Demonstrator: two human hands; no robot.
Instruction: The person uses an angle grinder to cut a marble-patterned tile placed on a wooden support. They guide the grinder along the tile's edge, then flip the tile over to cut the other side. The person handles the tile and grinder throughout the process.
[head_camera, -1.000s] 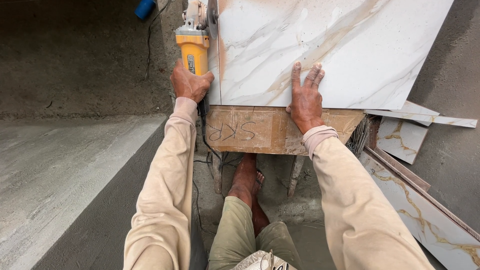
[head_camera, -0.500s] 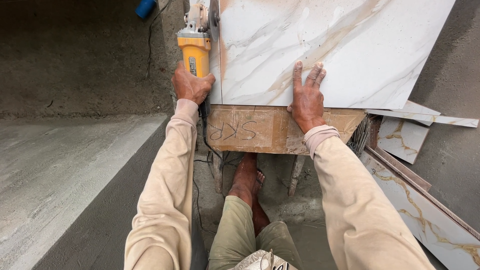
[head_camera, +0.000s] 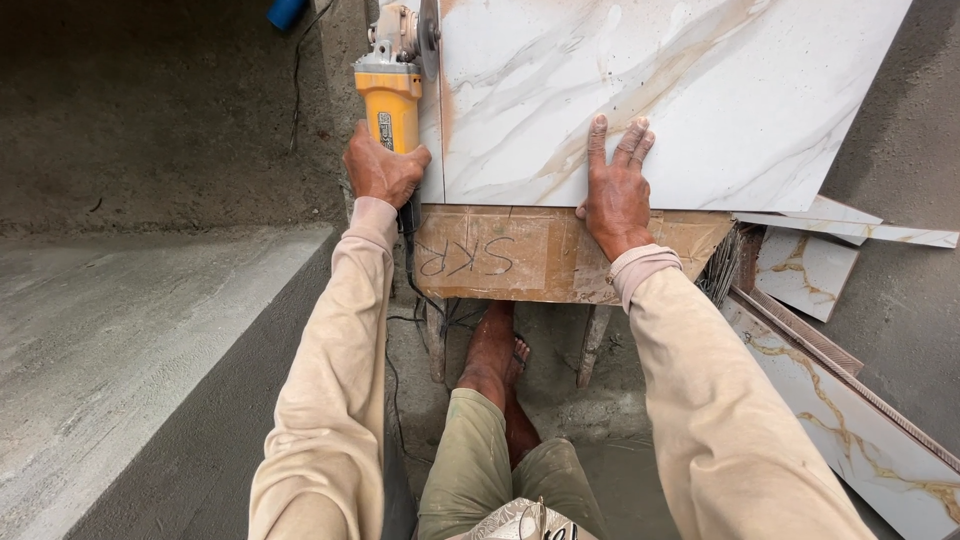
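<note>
1 yellow grinder (head_camera: 391, 105) in left hand's (head_camera: 383, 172) closed grip — right hand (head_camera: 617, 195) flat, spread, on 1 marble tile (head_camera: 660, 90)

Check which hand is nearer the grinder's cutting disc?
Left. The left hand grips the yellow angle grinder just below the disc; the right hand lies flat on the marble tile, farther off.

Far edge of the marble-look tile (head_camera: 680, 90) and blue object (head_camera: 285, 10) beyond the frame's top.
</note>
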